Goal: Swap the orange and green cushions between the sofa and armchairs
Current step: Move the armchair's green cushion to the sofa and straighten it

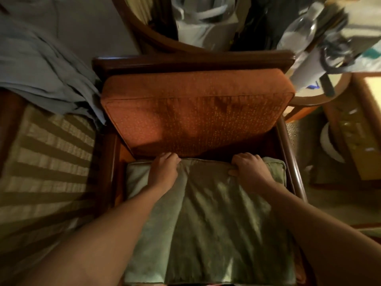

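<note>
A green cushion (208,219) lies flat on the seat of a dark wooden armchair (191,60) directly below me. An orange cushion (193,114) with small yellow dots leans against the armchair's back. My left hand (164,171) grips the green cushion's far edge on the left, fingers curled over it. My right hand (248,169) grips the same far edge on the right, thumb on top. Both forearms reach across the green cushion.
A striped beige seat (45,164) with blue-grey cloth (41,65) piled on it stands to the left. A round side table (317,96) cluttered with bottles and bags sits at the back right. Bags fill the space behind the armchair.
</note>
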Demonstrator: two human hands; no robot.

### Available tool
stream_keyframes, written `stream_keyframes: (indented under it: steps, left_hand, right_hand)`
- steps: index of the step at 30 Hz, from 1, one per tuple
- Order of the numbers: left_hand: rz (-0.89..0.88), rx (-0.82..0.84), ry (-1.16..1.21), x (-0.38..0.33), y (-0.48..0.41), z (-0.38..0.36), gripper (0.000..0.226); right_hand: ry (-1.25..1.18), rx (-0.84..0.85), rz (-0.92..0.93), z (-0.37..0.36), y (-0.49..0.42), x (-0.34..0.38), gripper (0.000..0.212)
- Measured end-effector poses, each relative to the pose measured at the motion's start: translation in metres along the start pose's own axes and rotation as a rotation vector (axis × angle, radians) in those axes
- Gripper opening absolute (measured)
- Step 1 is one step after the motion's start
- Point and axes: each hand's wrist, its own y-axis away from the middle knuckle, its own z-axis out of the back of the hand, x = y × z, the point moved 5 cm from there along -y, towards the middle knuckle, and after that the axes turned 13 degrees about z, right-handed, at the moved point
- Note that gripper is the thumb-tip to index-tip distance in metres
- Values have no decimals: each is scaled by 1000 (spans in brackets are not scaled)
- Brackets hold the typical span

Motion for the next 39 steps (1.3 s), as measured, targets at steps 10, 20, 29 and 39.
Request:
stream_keyframes:
  steps: [10,20,29,39]
  left_hand:
    - [-151,-261,-48,-51,140,119,14]
    - [-235,-176,-96,-45,260,122,12]
    - [-459,-43,-203,-43,279,137,11]
    - [-211,308,-441,0,241,136,71]
  right_hand:
    - [-37,-201,165,81,132,66,19]
    - [118,28,164,70,199,107,67]
    - [290,291,59,45,206,109,160]
    - [350,201,153,21,237,135,85]
